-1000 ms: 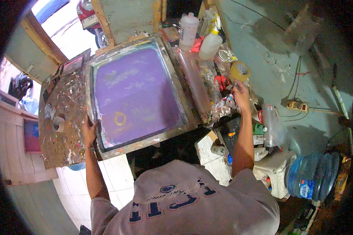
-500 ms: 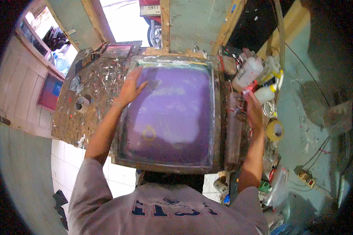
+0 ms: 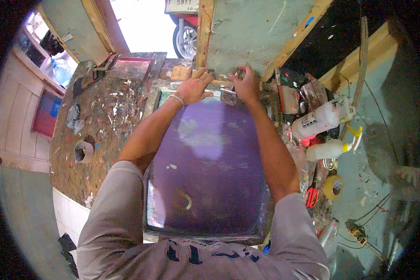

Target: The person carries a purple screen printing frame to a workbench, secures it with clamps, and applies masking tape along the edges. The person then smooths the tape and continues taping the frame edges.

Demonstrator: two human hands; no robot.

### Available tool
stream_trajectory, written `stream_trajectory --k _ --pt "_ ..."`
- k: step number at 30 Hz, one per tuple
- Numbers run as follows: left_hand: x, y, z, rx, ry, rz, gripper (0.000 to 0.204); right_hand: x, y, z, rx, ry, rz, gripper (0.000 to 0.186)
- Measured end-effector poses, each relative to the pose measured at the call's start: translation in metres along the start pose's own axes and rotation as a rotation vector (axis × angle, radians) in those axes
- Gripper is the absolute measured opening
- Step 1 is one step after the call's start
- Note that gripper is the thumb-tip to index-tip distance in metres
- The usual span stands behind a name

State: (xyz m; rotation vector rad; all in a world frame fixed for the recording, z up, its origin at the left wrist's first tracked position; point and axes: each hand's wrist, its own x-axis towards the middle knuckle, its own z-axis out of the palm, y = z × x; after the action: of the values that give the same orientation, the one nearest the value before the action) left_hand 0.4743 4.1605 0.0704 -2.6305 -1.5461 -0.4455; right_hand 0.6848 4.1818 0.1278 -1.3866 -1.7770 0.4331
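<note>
A framed screen with a purple, smeared surface [image 3: 205,172] lies flat before me on the bench. My left hand [image 3: 195,88] rests on its far edge, left of the middle, fingers spread and nothing held. Just to the right, my right hand [image 3: 245,85] has its fingers closed at a metal clamp [image 3: 228,96] on that same far edge. Part of the clamp is hidden behind the fingers. Patches of light and a pale curved mark show on the purple surface.
The paint-spattered bench [image 3: 112,112] carries a tape roll [image 3: 84,151] on the left. At the right are a white spray bottle [image 3: 318,120], a yellow-topped bottle [image 3: 329,149], red-handled scissors [image 3: 312,197] and a yellow tape roll [image 3: 332,187]. A wall [image 3: 252,37] stands behind the screen.
My left hand has moved from the screen's left side to its far edge. My right hand has left the bottles on the right and closed at the clamp. The view has shifted.
</note>
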Motion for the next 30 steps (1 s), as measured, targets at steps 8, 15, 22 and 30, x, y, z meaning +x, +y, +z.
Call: stream_trajectory --k 8,15,22,30 --pt "0.003 -0.013 0.007 -0.061 0.067 0.06 0.061 0.025 0.0 0.035 -0.119 -0.21 0.037 0.048" --pt "0.019 -0.019 0.036 -0.135 0.263 0.101 0.065 0.064 0.035 0.059 -0.346 -0.304 0.006 0.044" --pt "-0.026 -0.007 0.017 0.218 0.188 -0.002 0.097 0.015 0.019 0.031 0.484 -0.429 0.444 0.023" --pt "-0.238 0.009 -0.058 -0.007 0.214 -0.499 0.097 -0.051 0.071 -0.101 0.345 -0.416 0.193 0.032"
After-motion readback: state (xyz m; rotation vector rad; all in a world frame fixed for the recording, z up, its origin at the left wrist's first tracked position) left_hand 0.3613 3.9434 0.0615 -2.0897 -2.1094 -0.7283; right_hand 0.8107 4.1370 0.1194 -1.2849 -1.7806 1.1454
